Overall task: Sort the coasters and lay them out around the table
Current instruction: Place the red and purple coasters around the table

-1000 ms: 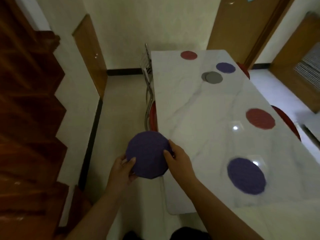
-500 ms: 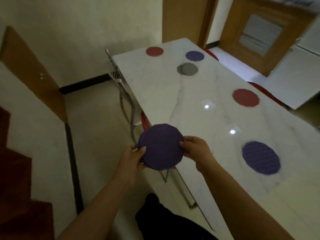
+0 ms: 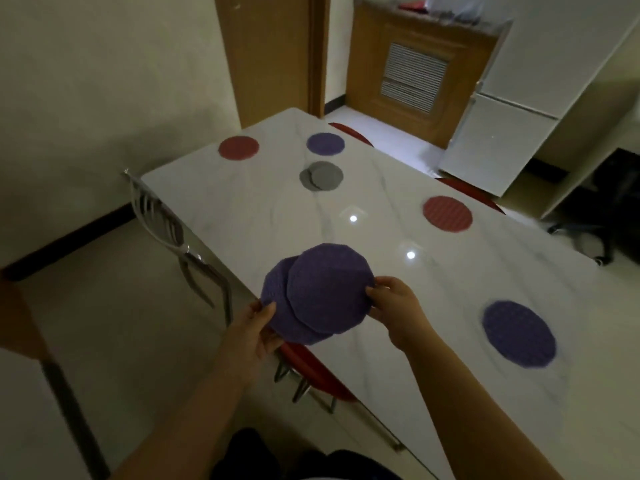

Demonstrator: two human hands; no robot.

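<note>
Two purple coasters, fanned apart, sit low and centre in the frame over the desk's (image 3: 346, 209) near-left edge: the upper purple coaster (image 3: 329, 289) is pinched at its right rim by the right hand (image 3: 394, 308), while the lower purple coaster (image 3: 277, 306) is gripped at its left rim by the left hand (image 3: 254, 327), fingers closed on it from beneath and thumb on top. The step in hand looks like peeling one off the pair; it would go best by sliding the top one sideways rather than lifting, since the discs look thin, floppy and finely textured, likely to cling. Both are many-sided rather than truly round. Already laid on the glossy, grey-veined marble-look desk are a far red coaster (image 3: 239, 148), a far purple coaster (image 3: 325, 144), a right red coaster (image 3: 447, 213) and a near purple coaster (image 3: 518, 333); two overlapping grey coasters (image 3: 322, 176) wait mid-desk. A metal-framed chair (image 3: 166, 223) stands at left.
</note>
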